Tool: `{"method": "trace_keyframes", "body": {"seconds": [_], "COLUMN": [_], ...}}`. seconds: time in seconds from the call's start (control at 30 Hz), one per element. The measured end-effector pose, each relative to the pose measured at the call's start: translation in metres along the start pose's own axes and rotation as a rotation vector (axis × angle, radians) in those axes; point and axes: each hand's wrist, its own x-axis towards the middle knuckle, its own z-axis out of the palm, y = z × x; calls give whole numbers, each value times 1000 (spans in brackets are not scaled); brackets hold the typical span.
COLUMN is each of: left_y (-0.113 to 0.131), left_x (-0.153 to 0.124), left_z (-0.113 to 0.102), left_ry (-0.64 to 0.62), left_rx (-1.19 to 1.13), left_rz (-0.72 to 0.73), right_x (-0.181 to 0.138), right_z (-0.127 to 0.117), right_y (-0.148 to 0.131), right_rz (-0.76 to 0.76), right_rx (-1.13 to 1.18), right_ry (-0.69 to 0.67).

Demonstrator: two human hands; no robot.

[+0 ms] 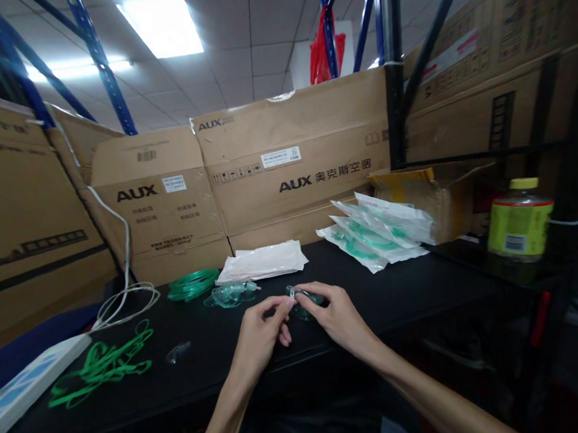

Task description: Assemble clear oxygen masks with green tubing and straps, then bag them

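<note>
Both my hands meet over the table's front part, around a clear green face mask [302,312] that is partly hidden by my fingers. My left hand [264,329] pinches a small, pale, shiny strip at the mask's upper edge. On the other side, my right hand [336,311] has thumb and fingers closed on the mask. Just left of them lies a second green see-through mask [231,294]. Beyond it are a coil of green tubing [194,285] and a stack of flat white packets [263,262]. A tangle of green elastic straps [105,363] lies farther left, near a small clear plastic piece [178,352].
White pouches with green contents [378,230] are piled at the back right, before an open cardboard box [452,200]. A yellow-labelled bottle [520,225] stands at the right. A white power strip [39,382] with a cable lies left. Large cartons [294,138] wall the black table's back.
</note>
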Motion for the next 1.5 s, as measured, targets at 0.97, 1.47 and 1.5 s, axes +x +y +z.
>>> {"method": "trace_keyframes", "body": {"seconds": [0.97,1.47,1.5], "left_y": [17,15,14], "left_x": [-16,-15,-16], "left_z": [-1,-14,-16], "left_ry": [-3,-27,-25], "left_rx": [494,494,500], "left_rz": [492,552,560], "right_x": [-1,-8,-8], "right_z": [-1,2,3], "right_y": [-3,-10,-12], "right_rz": [81,39,43], "right_rx": [-121,-344,-410], "right_ry": [-97,-81,-88]}}
